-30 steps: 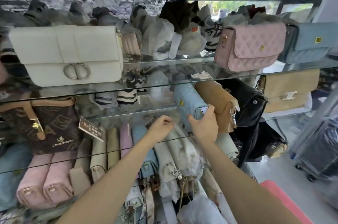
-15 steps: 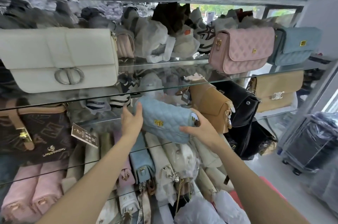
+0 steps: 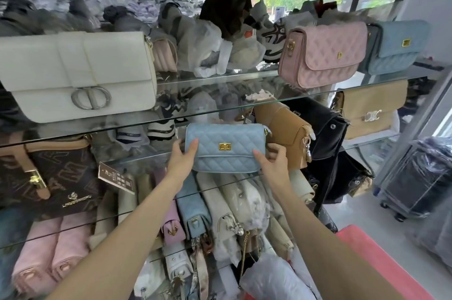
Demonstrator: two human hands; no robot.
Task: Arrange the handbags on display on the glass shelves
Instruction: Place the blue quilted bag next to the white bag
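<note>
Glass shelves (image 3: 220, 113) in tiers across the frame, crowded with handbags. At centre, held upright and facing the camera on the middle tier, a light blue quilted flap bag with a gold turn-lock clasp (image 3: 225, 148). Left hand (image 3: 182, 160) gripping its left end, thumb on the front, other fingers hidden behind. Right hand (image 3: 275, 161) gripping its right end the same way, thumb pressed on the front. Just right of it, touching, a tan leather bag (image 3: 283, 128), then a black bag (image 3: 325, 128). Upper left, a white flap bag with a round silver buckle (image 3: 80, 74). Upper right, a pink quilted flap bag (image 3: 322, 55) beside another blue quilted bag (image 3: 396, 47). Lower left, a dark brown lettered bag with tan trim (image 3: 53, 177).
</note>
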